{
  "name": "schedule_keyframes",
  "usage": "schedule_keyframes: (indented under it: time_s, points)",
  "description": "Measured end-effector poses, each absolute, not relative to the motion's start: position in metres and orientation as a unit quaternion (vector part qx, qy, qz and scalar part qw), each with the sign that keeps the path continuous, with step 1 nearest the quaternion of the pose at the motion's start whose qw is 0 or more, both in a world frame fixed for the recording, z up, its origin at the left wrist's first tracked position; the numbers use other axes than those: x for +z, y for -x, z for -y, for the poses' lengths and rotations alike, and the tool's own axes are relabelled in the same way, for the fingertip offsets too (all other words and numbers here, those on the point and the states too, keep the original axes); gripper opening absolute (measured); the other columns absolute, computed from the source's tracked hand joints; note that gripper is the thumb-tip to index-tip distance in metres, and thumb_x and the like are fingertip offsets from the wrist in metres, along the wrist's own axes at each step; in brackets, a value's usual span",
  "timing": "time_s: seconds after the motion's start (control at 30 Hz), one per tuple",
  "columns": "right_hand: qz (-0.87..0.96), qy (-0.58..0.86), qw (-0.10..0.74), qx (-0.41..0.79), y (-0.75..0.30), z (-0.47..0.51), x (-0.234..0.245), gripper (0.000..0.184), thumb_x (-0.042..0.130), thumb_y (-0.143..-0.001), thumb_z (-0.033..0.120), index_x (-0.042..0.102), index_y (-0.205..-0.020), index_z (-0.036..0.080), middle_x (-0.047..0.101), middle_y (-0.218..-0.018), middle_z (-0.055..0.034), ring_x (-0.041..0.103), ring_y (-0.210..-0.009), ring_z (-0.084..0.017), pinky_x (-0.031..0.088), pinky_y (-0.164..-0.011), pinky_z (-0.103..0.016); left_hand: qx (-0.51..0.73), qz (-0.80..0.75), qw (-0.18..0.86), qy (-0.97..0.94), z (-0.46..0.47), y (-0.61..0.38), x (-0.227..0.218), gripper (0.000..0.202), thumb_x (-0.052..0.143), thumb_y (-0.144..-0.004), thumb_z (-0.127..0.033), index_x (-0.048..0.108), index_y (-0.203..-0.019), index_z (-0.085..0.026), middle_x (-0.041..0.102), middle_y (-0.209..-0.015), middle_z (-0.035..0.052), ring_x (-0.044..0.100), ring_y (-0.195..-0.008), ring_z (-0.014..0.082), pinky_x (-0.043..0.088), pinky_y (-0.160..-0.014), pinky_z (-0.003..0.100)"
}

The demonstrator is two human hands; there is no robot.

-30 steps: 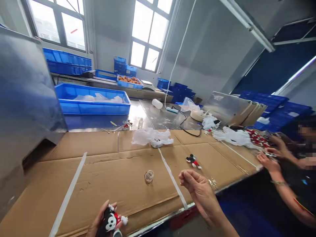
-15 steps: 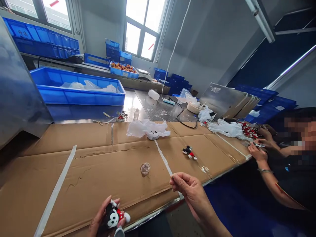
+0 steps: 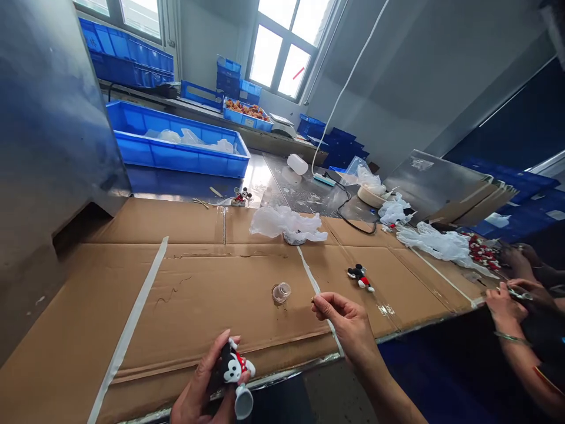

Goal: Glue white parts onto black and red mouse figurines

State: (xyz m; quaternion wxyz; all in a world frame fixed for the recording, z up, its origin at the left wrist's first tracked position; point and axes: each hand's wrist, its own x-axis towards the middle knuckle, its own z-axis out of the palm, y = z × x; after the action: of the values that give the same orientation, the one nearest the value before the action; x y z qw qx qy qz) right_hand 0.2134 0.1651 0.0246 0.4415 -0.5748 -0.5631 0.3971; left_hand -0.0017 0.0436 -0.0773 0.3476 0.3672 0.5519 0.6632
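Note:
At the front edge of the table, my left hand [image 3: 200, 386] is wrapped round a mouse figurine [image 3: 233, 368], black and white with a red dotted dress and a pale grey cup-shaped part at its lower end. My right hand [image 3: 346, 324] is raised over the cardboard with thumb and index finger pinched; a tiny dark speck shows at the fingertips, too small to name. Left of those fingertips, a small clear cup [image 3: 281, 292] stands on the cardboard [image 3: 212, 312]. Another mouse figurine [image 3: 361, 277] lies beyond my right hand.
A crumpled white plastic bag [image 3: 286, 224] and a small figurine [image 3: 241, 197] are farther back. A long blue crate [image 3: 180, 154] stands on the metal tabletop. Metal housing [image 3: 57, 118] rises at left. At right, a co-worker's hands [image 3: 507, 306] handle a small part near red-and-white pieces [image 3: 483, 250].
The view has turned left, shifting the scene rightward. My right hand has come closer to the small clear cup, still pinched. My left hand keeps hold of the figurine.

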Motion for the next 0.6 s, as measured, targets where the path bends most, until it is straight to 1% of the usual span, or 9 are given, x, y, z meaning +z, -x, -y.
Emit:
schedule_keyframes:
  time_s: [0.1,0.2,0.27,0.37,0.47,0.6]
  points:
    - [0.624,0.576,0.404,0.340,-0.208,-0.173,0.029,0.039,0.078,-0.079,0.057,0.075,-0.071,0.019,0.065,-0.067,-0.0031,0.057,-0.067,-0.020,0.044,-0.066,-0.030,0.638,-0.545,0.352,-0.415,-0.044,0.004,-0.080,0.050,0.077,-0.084,-0.036,0.066,-0.132,-0.029,0.080,-0.117,0.0042,0.080,-0.090,0.0190,0.063,-0.083,0.021]
    - [0.681,0.567,0.363,0.287,-0.203,-0.183,0.034,0.036,0.074,-0.083,0.054,0.075,-0.071,0.019,0.064,-0.067,-0.0029,0.056,-0.065,-0.021,0.041,-0.062,-0.031,0.650,-0.546,0.327,-0.415,-0.044,0.002,-0.078,0.049,0.074,-0.086,-0.033,0.064,-0.134,-0.028,0.079,-0.118,0.0052,0.079,-0.091,0.0189,0.064,-0.085,0.025]
    - [0.716,0.556,0.342,0.247,-0.199,-0.188,0.037,0.036,0.070,-0.086,0.053,0.073,-0.071,0.020,0.063,-0.067,-0.0028,0.055,-0.063,-0.021,0.040,-0.060,-0.031,0.663,-0.534,0.302,-0.430,-0.044,0.002,-0.074,0.050,0.072,-0.088,-0.027,0.061,-0.137,-0.031,0.079,-0.119,0.0034,0.079,-0.093,0.0171,0.063,-0.087,0.023]
    - [0.765,0.530,0.320,0.180,-0.192,-0.194,0.039,0.037,0.064,-0.091,0.053,0.070,-0.072,0.022,0.064,-0.069,-0.0032,0.055,-0.063,-0.021,0.039,-0.061,-0.032,0.648,-0.517,0.277,-0.485,-0.045,0.003,-0.069,0.059,0.071,-0.088,-0.016,0.055,-0.141,-0.036,0.077,-0.122,0.0011,0.078,-0.098,0.0163,0.062,-0.088,0.023]
    - [0.805,0.498,0.296,0.126,-0.184,-0.198,0.039,0.039,0.058,-0.096,0.052,0.068,-0.072,0.022,0.064,-0.073,-0.0039,0.057,-0.065,-0.021,0.040,-0.062,-0.033,0.644,-0.518,0.261,-0.500,-0.045,0.006,-0.066,0.064,0.071,-0.088,-0.014,0.052,-0.144,-0.038,0.077,-0.123,-0.0004,0.077,-0.100,0.0146,0.061,-0.092,0.022]
    - [0.839,0.470,0.265,0.068,-0.178,-0.200,0.035,0.043,0.052,-0.100,0.048,0.068,-0.071,0.022,0.060,-0.071,-0.0039,0.056,-0.063,-0.020,0.040,-0.061,-0.033,0.671,-0.506,0.245,-0.483,-0.045,0.005,-0.060,0.064,0.073,-0.086,-0.013,0.055,-0.142,-0.038,0.079,-0.119,-0.0021,0.077,-0.098,0.0126,0.058,-0.093,0.017]
